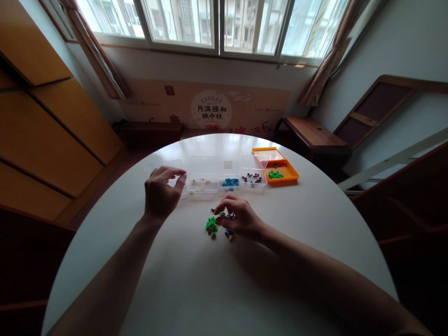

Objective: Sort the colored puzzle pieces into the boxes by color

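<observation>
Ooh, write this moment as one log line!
left hand: near leftmost clear box; right hand: at mixed-colour pile; orange box: open, green pieces inside

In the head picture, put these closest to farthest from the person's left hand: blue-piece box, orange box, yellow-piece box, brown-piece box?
1. Clear box of yellow pieces: just right of the left hand.
2. Clear box of blue pieces: next along.
3. Clear box of brown pieces: farther right.
4. Orange box: right end.

Dim overall, bright daylight through windows (252,25), sheen on far tabletop (224,141), soft shadows, wide-angle bowing
</observation>
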`<state>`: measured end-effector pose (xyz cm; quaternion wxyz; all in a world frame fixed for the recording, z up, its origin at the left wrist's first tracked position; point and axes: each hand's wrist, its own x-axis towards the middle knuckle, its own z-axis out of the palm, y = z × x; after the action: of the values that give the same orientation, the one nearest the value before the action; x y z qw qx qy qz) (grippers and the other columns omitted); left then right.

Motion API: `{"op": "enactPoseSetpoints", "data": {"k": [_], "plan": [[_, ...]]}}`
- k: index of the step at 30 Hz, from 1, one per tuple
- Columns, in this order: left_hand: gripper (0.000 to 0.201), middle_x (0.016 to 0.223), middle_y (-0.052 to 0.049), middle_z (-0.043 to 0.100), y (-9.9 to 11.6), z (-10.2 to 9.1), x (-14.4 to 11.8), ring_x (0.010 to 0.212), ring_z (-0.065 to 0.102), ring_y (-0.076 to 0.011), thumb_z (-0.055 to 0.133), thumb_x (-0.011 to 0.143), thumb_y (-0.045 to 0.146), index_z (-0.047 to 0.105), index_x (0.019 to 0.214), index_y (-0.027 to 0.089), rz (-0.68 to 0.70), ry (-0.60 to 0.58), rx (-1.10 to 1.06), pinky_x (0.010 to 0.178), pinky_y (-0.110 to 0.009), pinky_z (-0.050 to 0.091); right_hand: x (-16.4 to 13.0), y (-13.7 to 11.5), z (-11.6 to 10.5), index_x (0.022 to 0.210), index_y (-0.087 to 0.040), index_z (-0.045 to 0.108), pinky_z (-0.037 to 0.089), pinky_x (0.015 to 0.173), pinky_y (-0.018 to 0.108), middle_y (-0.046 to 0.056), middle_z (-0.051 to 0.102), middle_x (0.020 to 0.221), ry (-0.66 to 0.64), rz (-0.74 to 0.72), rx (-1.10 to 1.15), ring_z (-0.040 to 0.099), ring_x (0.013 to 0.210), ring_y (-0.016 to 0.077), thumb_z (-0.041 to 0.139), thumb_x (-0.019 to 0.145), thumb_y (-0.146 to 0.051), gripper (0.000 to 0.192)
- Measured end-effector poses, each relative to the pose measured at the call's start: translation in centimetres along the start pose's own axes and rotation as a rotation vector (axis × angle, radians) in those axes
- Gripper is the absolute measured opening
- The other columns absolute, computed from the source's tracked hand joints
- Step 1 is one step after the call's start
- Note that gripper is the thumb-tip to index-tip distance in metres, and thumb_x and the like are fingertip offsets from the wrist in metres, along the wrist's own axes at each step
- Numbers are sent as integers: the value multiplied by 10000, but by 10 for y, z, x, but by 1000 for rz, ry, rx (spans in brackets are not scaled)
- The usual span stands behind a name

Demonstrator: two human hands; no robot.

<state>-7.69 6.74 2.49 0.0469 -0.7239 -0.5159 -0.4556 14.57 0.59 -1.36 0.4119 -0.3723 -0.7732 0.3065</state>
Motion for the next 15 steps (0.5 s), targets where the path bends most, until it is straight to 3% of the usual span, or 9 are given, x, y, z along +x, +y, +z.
{"op": "enactPoseSetpoints", "data": {"k": [8,15], "plan": [[103,811,-26,657,6,-1,0,705,592,-152,601,834,249,684,817,191,27,-8,-7,629,-285,489,-3,0,1,848,-208,689,448,785,244,31,624,903,-211,-114,-303,584,895,152,641,771,-87,152],[104,819,-26,660,9,0,-1,695,599,-149,597,836,249,683,824,191,43,-30,-33,636,-287,496,-1,-7,-3,834,-195,678,392,711,237,31,609,854,-273,-153,-490,528,791,146,592,828,-108,123]]}}
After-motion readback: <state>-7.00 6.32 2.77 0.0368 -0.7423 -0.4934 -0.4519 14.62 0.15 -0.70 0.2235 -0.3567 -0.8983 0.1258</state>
